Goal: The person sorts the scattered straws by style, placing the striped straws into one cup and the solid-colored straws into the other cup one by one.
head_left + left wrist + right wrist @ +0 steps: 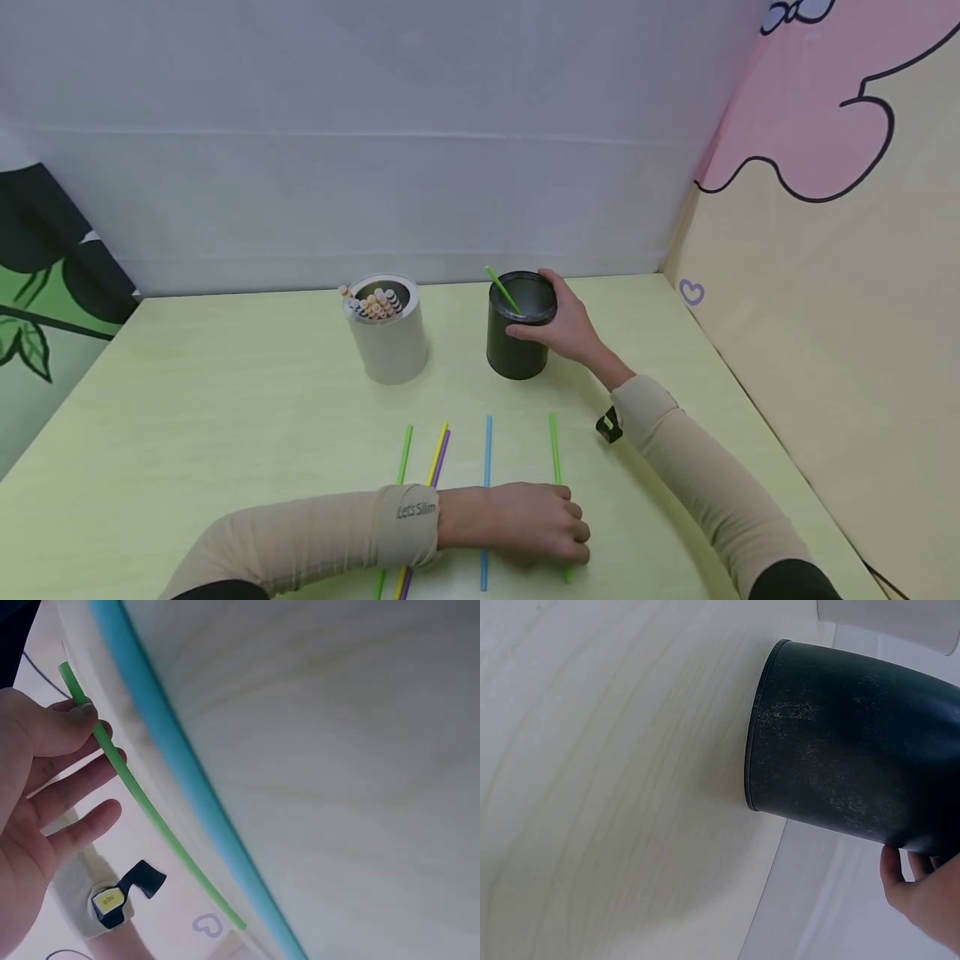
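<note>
My left hand (528, 523) pinches the right-hand green straw (161, 825) between thumb and forefinger near one end; the other fingers are loosely spread in the left wrist view. My right hand (566, 329) grips a black cylindrical cup (517, 350) near its rim, thumb in front and fingers at the far side. One short green straw (501, 290) leans inside this cup and sticks out over its rim. Under my left wrist and forearm lie a blue straw (488, 450), a yellow straw (438, 450), a purple straw (442, 460) and another green straw (405, 454).
Left of the black cup stands a white cup (393, 350) holding several striped and patterned straws (377, 305). A pale wall (375, 200) rises behind the light wood-grain table (247, 400). A printed side wall (810, 333) borders it on the right.
</note>
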`<action>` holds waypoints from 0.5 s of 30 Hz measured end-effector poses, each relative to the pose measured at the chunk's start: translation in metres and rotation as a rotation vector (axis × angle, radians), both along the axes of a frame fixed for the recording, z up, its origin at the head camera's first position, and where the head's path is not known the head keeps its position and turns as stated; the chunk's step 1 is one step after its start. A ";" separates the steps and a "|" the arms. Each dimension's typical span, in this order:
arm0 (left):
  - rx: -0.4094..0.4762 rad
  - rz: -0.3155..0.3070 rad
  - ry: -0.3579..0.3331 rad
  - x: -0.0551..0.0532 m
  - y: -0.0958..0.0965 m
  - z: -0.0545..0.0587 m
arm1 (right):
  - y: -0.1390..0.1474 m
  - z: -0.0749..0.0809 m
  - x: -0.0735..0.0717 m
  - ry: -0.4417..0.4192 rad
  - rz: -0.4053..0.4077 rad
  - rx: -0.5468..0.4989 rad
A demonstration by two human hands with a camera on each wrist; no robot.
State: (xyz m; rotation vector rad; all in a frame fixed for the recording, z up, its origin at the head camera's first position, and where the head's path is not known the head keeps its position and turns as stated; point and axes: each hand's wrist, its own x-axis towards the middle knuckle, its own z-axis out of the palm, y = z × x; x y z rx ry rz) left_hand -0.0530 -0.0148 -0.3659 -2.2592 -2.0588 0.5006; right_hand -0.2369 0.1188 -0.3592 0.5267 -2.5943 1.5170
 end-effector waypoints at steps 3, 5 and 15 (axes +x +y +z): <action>0.038 -0.003 0.039 0.001 -0.003 0.004 | 0.000 0.000 0.000 0.001 0.000 0.001; 0.057 0.000 0.044 0.002 -0.006 0.008 | 0.000 0.000 0.000 0.000 0.001 0.001; 0.178 0.020 0.017 0.007 -0.016 0.029 | 0.000 -0.001 -0.001 -0.006 0.001 0.006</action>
